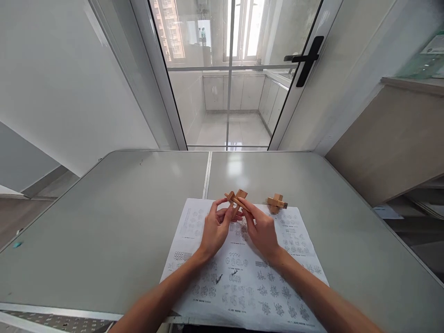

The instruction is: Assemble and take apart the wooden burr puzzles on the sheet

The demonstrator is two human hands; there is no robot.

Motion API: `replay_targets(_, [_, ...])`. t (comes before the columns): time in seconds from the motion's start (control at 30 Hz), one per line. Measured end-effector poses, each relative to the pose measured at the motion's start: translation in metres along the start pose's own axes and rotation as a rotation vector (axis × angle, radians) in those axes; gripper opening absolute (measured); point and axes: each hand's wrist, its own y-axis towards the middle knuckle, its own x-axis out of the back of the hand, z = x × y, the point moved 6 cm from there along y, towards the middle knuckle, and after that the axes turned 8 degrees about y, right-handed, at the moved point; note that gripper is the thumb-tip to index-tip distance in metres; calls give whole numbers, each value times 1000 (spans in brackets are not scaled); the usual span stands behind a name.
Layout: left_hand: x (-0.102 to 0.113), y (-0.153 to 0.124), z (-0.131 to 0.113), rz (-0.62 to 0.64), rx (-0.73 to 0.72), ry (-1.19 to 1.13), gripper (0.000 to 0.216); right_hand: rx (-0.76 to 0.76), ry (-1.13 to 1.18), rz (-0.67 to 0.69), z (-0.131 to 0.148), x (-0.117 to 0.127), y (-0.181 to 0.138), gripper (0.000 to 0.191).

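Both my hands meet over the upper part of a printed diagram sheet (239,289). Between them are several wooden puzzle pieces (242,193), crossed over one another. My left hand (215,226) is closed on these pieces from the left, thumb and fingers pinching them. From the other side, my right hand (261,227) pinches a slim wooden stick (239,202) that lies slantwise across the rest. Fingers hide how the pieces fit together. To the right, a small assembled wooden puzzle (276,203) stands at the sheet's top edge, apart from my hands.
The grey table (121,231) has a pale seam (207,173) down its far half. A small teal bit (17,244) lies near its left edge. Beyond stands a glass door (215,92) with a black handle (307,59). Wooden shelving (388,138) borders the right side.
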Motion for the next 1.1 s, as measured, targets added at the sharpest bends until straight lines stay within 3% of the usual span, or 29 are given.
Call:
replay_targets(0.5, [-4,0,-2,25,6,-82,53,-18,40,1,-1,0,0,40])
replay_targets(1.1, [-4,-1,-4,64,-20,-81,44,1,2,-11,-2,2,1,39])
